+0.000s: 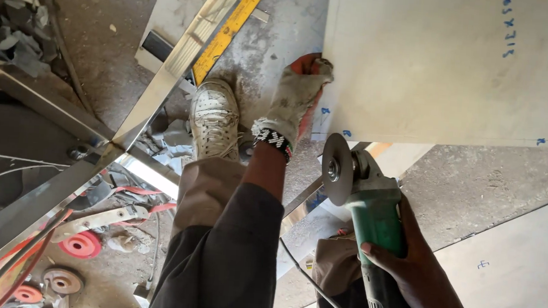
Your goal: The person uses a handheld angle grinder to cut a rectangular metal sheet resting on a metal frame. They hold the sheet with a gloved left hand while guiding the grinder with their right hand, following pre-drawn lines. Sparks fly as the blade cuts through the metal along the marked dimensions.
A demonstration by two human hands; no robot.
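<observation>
A large pale sheet panel (447, 69) lies in front of me with blue marks along its near edge. My left hand (296, 94), in a dirty work glove, grips the panel's near left corner. My right hand (408, 257), bare, holds the green body of an angle grinder (373, 212). The grinder's grey disc (337, 168) hangs just below the panel's near edge, close to the blue marks and apart from the sheet. A black cable (316, 285) trails down from the tool.
My white shoe (214, 119) stands on the dusty concrete floor. Shiny metal bars (60, 177) and a yellow level (231, 29) cross the left side. Red discs (81, 245) and scraps litter the lower left. Another pale sheet (511, 254) lies at the right.
</observation>
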